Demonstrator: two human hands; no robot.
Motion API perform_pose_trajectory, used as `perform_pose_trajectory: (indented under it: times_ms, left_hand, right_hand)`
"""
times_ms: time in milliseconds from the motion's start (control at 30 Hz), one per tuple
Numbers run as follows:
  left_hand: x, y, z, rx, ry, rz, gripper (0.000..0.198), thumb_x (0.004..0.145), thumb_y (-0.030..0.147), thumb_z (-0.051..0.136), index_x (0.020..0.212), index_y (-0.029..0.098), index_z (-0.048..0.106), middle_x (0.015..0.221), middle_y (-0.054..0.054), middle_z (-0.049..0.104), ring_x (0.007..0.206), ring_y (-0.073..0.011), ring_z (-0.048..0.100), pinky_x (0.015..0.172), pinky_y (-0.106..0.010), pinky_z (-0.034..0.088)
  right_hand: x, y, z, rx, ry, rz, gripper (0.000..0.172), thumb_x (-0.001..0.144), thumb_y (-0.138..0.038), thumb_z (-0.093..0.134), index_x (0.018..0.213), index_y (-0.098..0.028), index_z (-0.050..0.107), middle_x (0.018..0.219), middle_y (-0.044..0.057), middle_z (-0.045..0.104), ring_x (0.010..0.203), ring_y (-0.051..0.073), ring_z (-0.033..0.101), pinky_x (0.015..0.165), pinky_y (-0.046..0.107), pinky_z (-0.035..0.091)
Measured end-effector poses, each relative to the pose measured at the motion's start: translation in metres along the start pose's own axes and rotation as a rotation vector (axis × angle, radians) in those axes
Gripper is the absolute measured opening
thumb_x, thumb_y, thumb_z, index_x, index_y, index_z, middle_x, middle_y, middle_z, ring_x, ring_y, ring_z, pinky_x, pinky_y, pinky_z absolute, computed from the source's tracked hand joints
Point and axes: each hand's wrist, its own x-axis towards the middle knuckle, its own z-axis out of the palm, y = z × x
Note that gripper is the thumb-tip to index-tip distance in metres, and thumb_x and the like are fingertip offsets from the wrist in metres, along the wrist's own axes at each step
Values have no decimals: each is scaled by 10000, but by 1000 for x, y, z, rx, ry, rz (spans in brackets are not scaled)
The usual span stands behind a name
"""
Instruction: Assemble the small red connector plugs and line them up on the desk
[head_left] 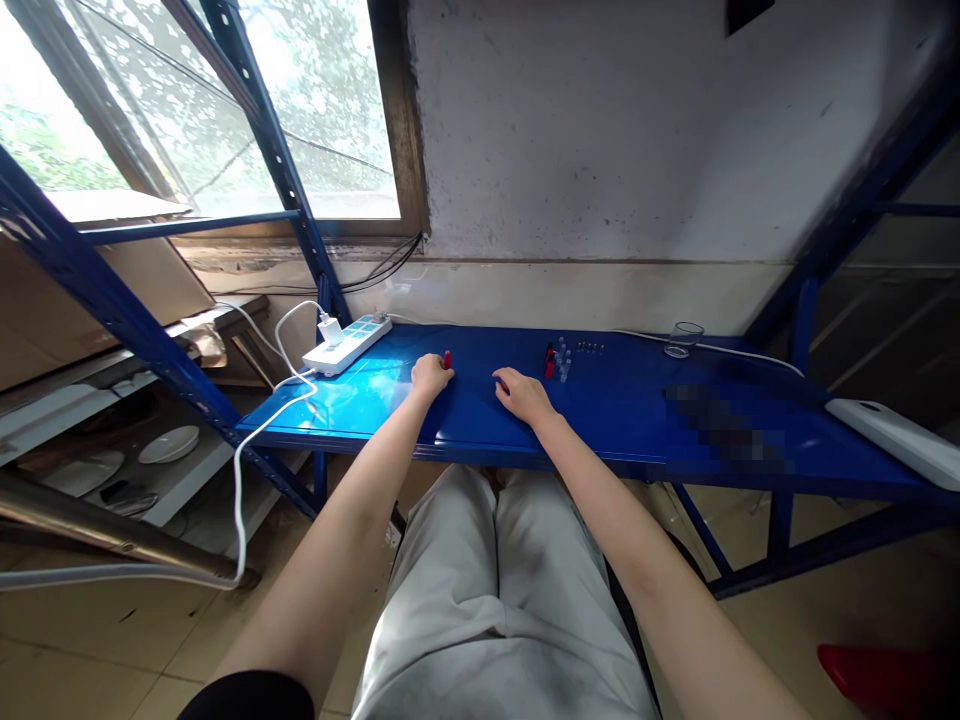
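Observation:
My left hand (430,377) is closed around a small red piece (448,359) whose upper end stands up past the fingers; its kind is too small to tell. Level with it, a little to the right, my right hand (523,394) hovers at or rests on the blue table (600,420) with its fingers curled together. A tiny dark spot shows at its fingertips, and I cannot make out what it is. Beyond the right hand lie several small red and black pieces (550,362), small clear pieces (562,362) beside them, and a row of tiny metal bits (591,347).
A white power strip (349,345) with a plugged-in adapter sits at the table's back left, its cord hanging over the left edge. A clear glass (683,341) stands at the back right. A blurred dark object (720,425) and a white device (896,440) lie farther right.

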Motion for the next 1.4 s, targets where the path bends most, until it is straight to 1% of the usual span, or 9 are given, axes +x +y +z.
perform_pose_trajectory:
  times_ms: [200, 367, 567, 833, 933, 1033, 1200, 1300, 1400]
  left_hand:
    - [-2, 3, -1, 16, -6, 35, 140, 666, 291, 591, 714, 173, 650, 761, -88, 659, 756, -211, 611, 670, -270, 441]
    - [-5, 6, -4, 13, -1, -13, 138, 678, 288, 593, 730, 173, 650, 790, -95, 662, 802, -233, 621, 705, -293, 437]
    - [-7, 4, -5, 10, -30, -19, 219, 685, 382, 625, 760, 178, 655, 813, -97, 661, 817, -230, 612, 684, -277, 435]
    - [-18, -6, -19, 45, -29, 167, 330, 727, 455, 568, 856, 172, 679, 858, -102, 653, 841, -229, 589, 695, -270, 434]
    - [-18, -8, -26, 24, -80, 195, 349, 750, 452, 535, 892, 164, 671, 862, -99, 656, 803, -219, 595, 657, -262, 432]
    - [-21, -5, -33, 20, -153, 221, 298, 732, 426, 559, 823, 166, 673, 835, -95, 661, 751, -216, 596, 630, -266, 423]
    - [-37, 16, -41, -84, -191, 343, 223, 710, 374, 588, 709, 168, 673, 733, -82, 658, 692, -206, 586, 633, -276, 429]
    - [-50, 34, -35, -167, -192, 522, 236, 748, 362, 541, 774, 171, 678, 730, -63, 650, 675, -181, 579, 651, -268, 439]
    - [-62, 51, -23, -185, -147, 689, 273, 794, 346, 489, 929, 176, 654, 804, -64, 639, 738, -186, 580, 705, -283, 448]
  right_hand:
    - [0, 0, -1, -3, 3, 10, 285, 889, -211, 369, 1096, -169, 561, 1020, 81, 636, 723, 141, 603, 536, 224, 416]
    - [0, 0, -2, -2, 2, 20, 287, 882, -196, 367, 1089, -162, 563, 1009, 82, 636, 711, 139, 600, 530, 227, 412]
    - [0, 2, 0, 8, 6, 24, 295, 883, -199, 354, 1091, -167, 560, 1001, 80, 634, 709, 138, 595, 521, 223, 405]
    - [1, 5, 3, 12, 17, 47, 250, 878, -194, 361, 1021, -178, 564, 962, 74, 628, 690, 132, 579, 515, 222, 394]
    - [1, 7, 4, 21, 20, 50, 224, 875, -197, 364, 981, -180, 561, 925, 60, 625, 664, 123, 561, 504, 214, 378]
    - [1, 7, 5, 21, 28, 51, 204, 870, -205, 370, 951, -184, 556, 885, 46, 621, 638, 119, 542, 488, 209, 357]
    - [1, 4, 1, 10, 85, 78, 231, 888, -271, 345, 907, -191, 560, 810, 39, 614, 623, 121, 538, 491, 212, 335]
    - [-4, 6, -6, 20, 181, 121, 287, 900, -333, 319, 885, -192, 568, 748, 37, 613, 625, 132, 550, 511, 217, 341]
    - [-13, 14, -17, 25, 308, 192, 328, 902, -373, 302, 890, -184, 569, 732, 53, 619, 660, 150, 574, 561, 228, 366]
